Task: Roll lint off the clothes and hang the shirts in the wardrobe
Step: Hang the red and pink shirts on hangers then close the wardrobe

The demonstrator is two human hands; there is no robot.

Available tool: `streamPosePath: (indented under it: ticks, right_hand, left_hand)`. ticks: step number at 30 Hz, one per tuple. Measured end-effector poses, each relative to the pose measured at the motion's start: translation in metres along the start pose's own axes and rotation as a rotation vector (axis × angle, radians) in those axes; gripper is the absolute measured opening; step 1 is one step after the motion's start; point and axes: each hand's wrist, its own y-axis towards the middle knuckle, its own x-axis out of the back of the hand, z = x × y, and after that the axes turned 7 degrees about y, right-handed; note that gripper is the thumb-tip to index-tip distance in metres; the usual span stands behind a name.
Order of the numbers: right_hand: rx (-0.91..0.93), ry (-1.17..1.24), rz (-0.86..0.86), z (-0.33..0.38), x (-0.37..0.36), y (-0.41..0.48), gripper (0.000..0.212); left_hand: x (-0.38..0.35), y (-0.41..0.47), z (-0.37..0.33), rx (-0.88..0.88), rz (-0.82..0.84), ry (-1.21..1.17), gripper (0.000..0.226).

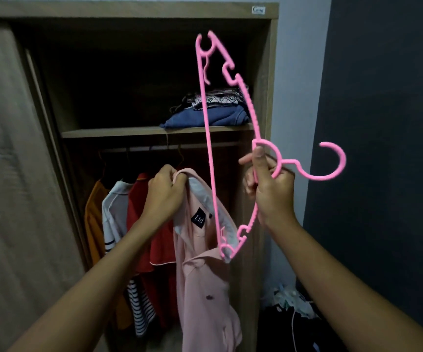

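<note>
A pale pink polo shirt [205, 280] hangs in front of the open wardrobe [139, 11]. My left hand [166, 196] grips its collar at the top. My right hand [271, 189] holds a pink plastic hanger [233, 72] by its neck, just below the hook. The hanger is turned on end, hook pointing right, one arm up high and the other arm tucked down into the shirt's neck opening. No lint roller is in view.
Inside the wardrobe, an orange, a white striped and a red shirt [141, 224] hang on the rail [169, 148]. Folded clothes [207, 115] lie on the shelf above. A sliding door [9, 174] covers the left side. Clutter [289, 301] lies on the floor at lower right by a dark wall.
</note>
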Motion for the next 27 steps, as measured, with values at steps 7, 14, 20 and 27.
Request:
streamPosePath:
  ticks: [7,14,20,27]
  right_hand:
    - [0.137,-0.062,0.041,-0.001,-0.013,0.015,0.024]
    - [0.041,-0.309,0.418,-0.036,0.014,0.023,0.028]
    - [-0.032,-0.688,0.644,-0.027,0.038,0.038,0.018]
    - [-0.146,-0.925,0.932,0.004,0.037,0.052,0.023]
  left_hand:
    - [0.020,0.012,-0.039,-0.093,0.077,-0.137,0.031]
    - [0.075,0.036,-0.051,0.045,0.097,-0.397,0.027]
    - [0.103,0.039,-0.025,0.095,0.053,-0.415,0.029]
    - [0.107,0.040,0.008,0.062,-0.025,-0.131,0.027]
